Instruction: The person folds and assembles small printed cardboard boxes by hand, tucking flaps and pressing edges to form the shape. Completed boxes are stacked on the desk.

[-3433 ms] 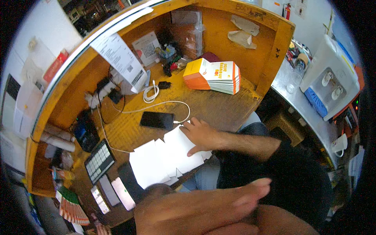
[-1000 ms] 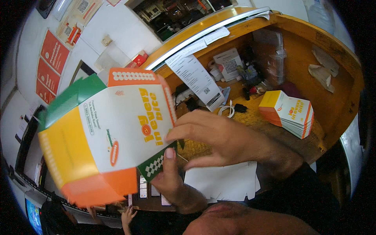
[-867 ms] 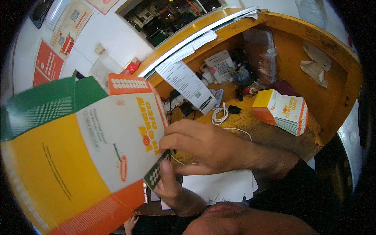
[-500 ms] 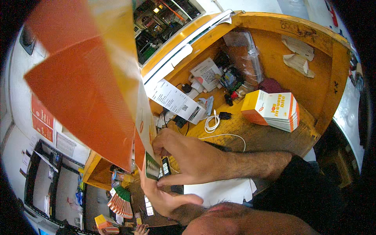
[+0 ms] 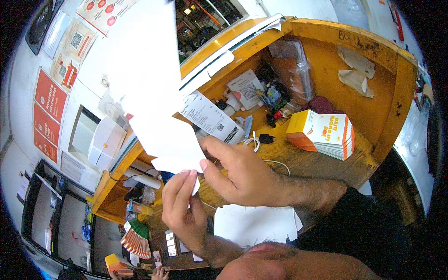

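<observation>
In front of me rises a flat carton blank (image 5: 175, 142) with its plain white side showing; its upper part is so bright that its outline blurs into the wall. My right hand (image 5: 245, 170) pinches its lower right edge between thumb and bent fingers. My left hand (image 5: 184, 207) is closed at the lower corner, fingertips on a small white flap close to the right thumb. Below my right forearm, white card sheets (image 5: 256, 226) lie on the wooden counter. Further right stands a stack of folded yellow, white and orange cartons (image 5: 322, 134).
A printed slip (image 5: 212, 116), a white cable (image 5: 254, 142) and assorted clutter lie along the counter's back. At lower left are fanned green-and-orange cartons (image 5: 135, 240), a phone-like white item (image 5: 171, 243) and another person's hand (image 5: 160, 274). A wooden side wall (image 5: 373, 107) bounds the right.
The blank has turned from its orange and yellow printed side to its white side. My left hand has come up from below the right one, its fingers now at the corner.
</observation>
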`<action>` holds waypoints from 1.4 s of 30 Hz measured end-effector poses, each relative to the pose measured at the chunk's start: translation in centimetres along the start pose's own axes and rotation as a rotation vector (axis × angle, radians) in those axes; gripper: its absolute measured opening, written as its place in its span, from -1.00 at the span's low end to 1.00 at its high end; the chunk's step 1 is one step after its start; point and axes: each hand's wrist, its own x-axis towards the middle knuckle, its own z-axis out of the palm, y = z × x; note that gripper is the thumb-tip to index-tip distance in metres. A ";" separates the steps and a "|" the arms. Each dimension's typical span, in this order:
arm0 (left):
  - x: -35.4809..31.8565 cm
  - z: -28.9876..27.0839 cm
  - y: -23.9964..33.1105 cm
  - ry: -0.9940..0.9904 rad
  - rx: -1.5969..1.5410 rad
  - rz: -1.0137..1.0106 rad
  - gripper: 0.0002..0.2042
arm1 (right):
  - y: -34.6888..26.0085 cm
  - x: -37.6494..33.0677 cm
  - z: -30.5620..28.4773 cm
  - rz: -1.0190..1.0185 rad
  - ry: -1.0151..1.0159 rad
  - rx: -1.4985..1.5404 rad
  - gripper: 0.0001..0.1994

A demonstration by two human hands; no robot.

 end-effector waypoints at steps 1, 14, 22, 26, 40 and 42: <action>-0.1 0.0 -0.2 0.041 -0.010 0.032 -0.58 | -0.1 0.1 -0.2 -0.013 -0.011 -0.027 -0.77; -0.5 2.2 -0.2 0.344 -0.754 -0.584 -0.90 | 0.6 0.2 -0.4 -0.239 -0.121 -0.260 -0.85; -1.9 1.8 -2.7 0.228 -1.012 -0.606 -0.82 | -0.1 0.9 -1.2 -0.092 -0.136 -0.028 -0.93; -1.8 2.2 -2.7 0.171 -1.110 -0.611 -0.80 | 0.1 0.8 -1.1 -0.113 -0.102 -0.046 -0.93; -1.7 1.9 -1.6 0.164 -1.166 -0.581 -0.81 | -0.6 0.6 -1.4 -0.197 -0.102 -0.108 -0.91; -1.9 2.0 -1.5 0.196 -1.223 -0.598 -0.78 | -0.8 0.5 -1.4 -0.211 -0.114 -0.126 -0.89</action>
